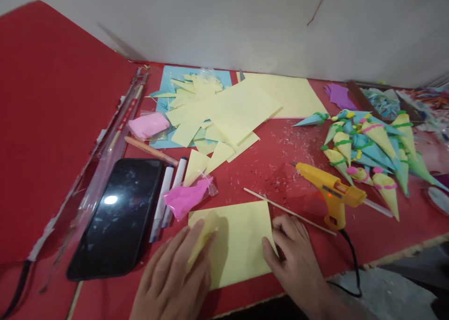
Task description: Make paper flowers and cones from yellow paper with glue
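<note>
A pale yellow sheet of paper (242,245) lies in front of me on the red table. My left hand (175,268) is closed on its left side, where the paper curls up between thumb and fingers. At the right edge rests my right hand (294,250), thumb on the paper and the other fingers bent, with a gap between thumb and forefinger. A thin wooden stick (291,211) lies just beyond the sheet, passing by the right hand. Farther right sits a yellow glue gun (329,189), its small orange light lit.
On the left are a black phone (117,217), white markers (163,200) and a pink clay packet (189,196). Yellow paper pieces (224,109) pile up at the back. Several small paper cones (379,142) with clay trim are heaped at right. The glue gun's cord (356,268) hangs over the front edge.
</note>
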Tool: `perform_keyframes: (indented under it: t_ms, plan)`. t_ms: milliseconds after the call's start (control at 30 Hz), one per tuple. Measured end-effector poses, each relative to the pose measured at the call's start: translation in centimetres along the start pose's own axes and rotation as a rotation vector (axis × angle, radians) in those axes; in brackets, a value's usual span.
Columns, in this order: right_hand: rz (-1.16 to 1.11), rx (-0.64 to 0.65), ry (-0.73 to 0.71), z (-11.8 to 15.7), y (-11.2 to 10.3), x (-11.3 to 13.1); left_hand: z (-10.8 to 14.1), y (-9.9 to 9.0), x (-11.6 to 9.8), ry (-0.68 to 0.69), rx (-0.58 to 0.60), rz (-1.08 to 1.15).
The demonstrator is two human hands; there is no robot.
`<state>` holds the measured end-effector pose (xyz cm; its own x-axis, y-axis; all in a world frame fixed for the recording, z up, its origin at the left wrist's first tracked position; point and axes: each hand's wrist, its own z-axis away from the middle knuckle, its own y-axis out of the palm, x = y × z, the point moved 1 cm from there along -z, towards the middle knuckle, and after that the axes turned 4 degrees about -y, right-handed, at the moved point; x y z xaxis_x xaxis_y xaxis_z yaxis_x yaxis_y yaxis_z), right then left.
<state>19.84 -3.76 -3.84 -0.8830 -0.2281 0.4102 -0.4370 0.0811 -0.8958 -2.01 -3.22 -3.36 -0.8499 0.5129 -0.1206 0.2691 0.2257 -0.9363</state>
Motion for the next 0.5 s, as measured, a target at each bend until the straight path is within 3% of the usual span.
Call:
perform_keyframes:
  t_ms: [300, 500]
  plan:
    - [-0.031, -0.025, 0.024, -0.2, 0.0, 0.3, -2.7, 1.2, -2.6, 0.244, 0.161, -0.033]
    - [-0.037, -0.031, 0.03, -0.1, -0.1, 0.2, -2.2, 1.2, -2.3, 0.247, 0.177, -0.018]
